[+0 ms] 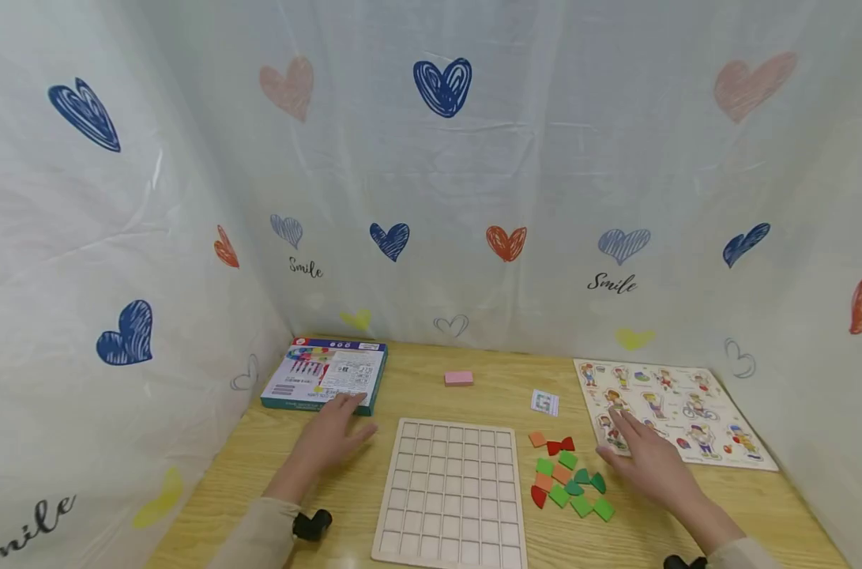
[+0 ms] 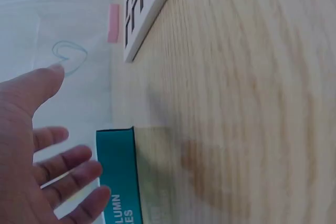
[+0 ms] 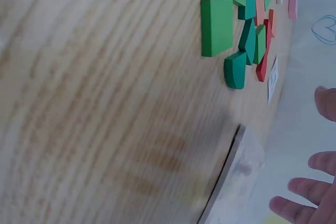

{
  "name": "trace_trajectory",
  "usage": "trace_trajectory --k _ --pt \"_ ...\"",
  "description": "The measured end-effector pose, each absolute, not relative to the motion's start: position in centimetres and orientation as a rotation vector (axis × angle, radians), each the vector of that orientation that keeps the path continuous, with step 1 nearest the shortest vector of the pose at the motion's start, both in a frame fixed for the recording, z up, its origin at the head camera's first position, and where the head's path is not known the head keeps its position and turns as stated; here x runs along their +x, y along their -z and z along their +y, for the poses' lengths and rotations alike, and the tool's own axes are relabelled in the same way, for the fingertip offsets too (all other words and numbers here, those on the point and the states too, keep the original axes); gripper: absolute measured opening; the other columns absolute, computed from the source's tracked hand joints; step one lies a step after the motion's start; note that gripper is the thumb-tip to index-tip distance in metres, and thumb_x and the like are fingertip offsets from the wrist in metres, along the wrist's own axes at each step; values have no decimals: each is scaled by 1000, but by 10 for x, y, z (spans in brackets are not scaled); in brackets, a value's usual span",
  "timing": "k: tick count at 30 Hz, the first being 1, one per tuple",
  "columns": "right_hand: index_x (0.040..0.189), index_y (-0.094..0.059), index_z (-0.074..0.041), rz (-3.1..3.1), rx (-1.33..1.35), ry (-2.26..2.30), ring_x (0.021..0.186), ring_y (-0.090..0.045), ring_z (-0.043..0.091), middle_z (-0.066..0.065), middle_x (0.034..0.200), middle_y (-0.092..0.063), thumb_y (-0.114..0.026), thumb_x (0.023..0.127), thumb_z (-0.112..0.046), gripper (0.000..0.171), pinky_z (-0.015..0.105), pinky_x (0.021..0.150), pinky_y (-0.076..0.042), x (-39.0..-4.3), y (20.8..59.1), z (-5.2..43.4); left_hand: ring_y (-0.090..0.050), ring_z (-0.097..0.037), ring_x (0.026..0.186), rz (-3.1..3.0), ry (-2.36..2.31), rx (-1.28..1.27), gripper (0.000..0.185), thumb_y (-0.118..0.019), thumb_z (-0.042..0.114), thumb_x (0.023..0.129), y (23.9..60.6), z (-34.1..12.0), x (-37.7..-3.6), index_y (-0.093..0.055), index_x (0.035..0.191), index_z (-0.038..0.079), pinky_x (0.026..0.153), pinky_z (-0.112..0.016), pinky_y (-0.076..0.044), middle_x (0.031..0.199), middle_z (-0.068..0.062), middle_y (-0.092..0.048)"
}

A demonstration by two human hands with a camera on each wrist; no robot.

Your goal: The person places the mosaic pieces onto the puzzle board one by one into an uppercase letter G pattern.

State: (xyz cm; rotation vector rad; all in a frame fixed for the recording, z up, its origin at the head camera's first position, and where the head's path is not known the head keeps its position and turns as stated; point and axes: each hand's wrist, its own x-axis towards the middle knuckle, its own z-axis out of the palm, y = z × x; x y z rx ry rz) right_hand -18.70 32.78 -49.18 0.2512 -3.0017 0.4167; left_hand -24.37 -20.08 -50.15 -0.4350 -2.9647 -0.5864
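Observation:
My left hand (image 1: 333, 433) is over the front edge of a flat box (image 1: 324, 375) with a teal side; its fingers are spread and nothing is in them. In the left wrist view, the fingers (image 2: 79, 169) appear beside the box's teal side (image 2: 118, 169). The right hand (image 1: 647, 458) hovers at the left edge of a picture puzzle board (image 1: 675, 411), fingers extended and holding nothing. Between the hands lies a pale wooden grid board (image 1: 450, 490) of square cells. Green, orange and red wooden pieces (image 1: 560, 496) are scattered between that board and my right hand.
Beyond the grid board sits a pink block (image 1: 459, 378). A small printed card (image 1: 544, 402) lies farther right, behind the coloured pieces. White curtains (image 1: 502, 182) with hearts enclose the wooden table (image 1: 416, 371) at the back and both sides.

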Motion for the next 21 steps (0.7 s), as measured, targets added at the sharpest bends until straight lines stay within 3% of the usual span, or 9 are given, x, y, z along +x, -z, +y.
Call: trace_trajectory --k 4,6,8,11,15,21 --pt "149 -46 3 -3073 218 -520 121 -50 60 37 137 -52 -69 96 -39 71 70 90 -47 -183 495 329 -61 -28 112 -2970 787 -532 66 -73 43 93 510 -199 -238 -54 145 6 97 -52 -51 122 -9 -61" --pt "146 -49 5 -3116 196 -597 109 -60 51 32 124 -61 -72 95 -34 69 62 87 -52 -183 497 329 -60 -26 112 -2977 890 -569 69 -76 43 91 514 -198 -235 -54 145 6 98 -52 -50 120 -6 -61" --pt "141 -54 6 -3145 186 -668 96 -66 35 20 110 -67 -74 94 -30 63 51 80 -56 -182 498 328 -56 -32 124 -2995 969 -589 75 -77 46 89 519 -197 -232 -52 148 6 105 -55 -45 131 -11 -59" --pt "133 -61 3 -3176 166 -763 79 -59 14 0 92 -65 -76 92 -25 52 36 69 -52 -182 501 325 -36 -44 144 -3035 1074 -613 88 -79 48 86 523 -195 -228 -44 153 3 118 -62 -28 153 -21 -44" --pt "123 -67 -1 -3185 161 -829 71 -54 10 -5 84 -61 -76 92 -22 39 29 62 -47 -179 505 322 -13 -43 153 -3076 1151 -690 102 -81 51 83 528 -193 -223 -32 159 3 123 -62 -9 165 -20 -25" --pt "110 -70 -7 -3181 171 -859 68 -48 11 -4 80 -55 -80 88 -22 29 28 61 -42 -175 508 320 -7 -43 154 -3085 1099 -857 108 -81 55 80 533 -190 -220 -31 159 2 121 -64 3 167 -19 -20"
